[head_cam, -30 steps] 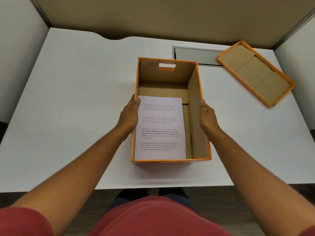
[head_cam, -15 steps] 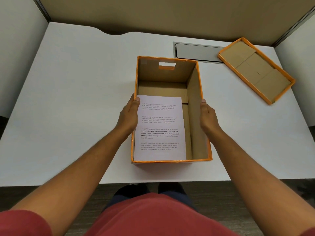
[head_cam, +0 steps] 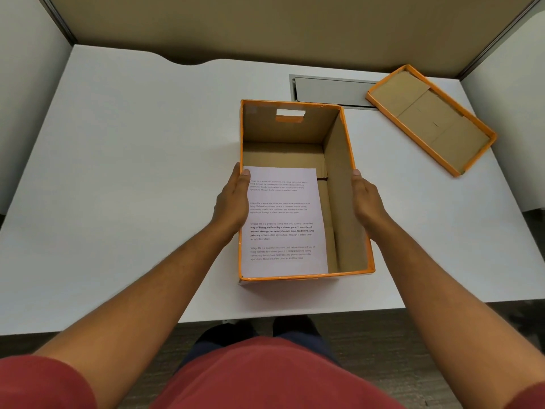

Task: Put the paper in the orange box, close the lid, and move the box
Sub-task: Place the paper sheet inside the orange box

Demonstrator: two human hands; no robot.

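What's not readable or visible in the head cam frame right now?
- Paper text: too small and soft in the head view to read fully.
- Left hand and right hand fingers: hidden by the orange box walls.
- Lid top face: turned down against the desk.

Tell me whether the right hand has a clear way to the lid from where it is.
Probably yes. The lid lies open side up on the desk's far right, with bare tabletop between it and the right hand.
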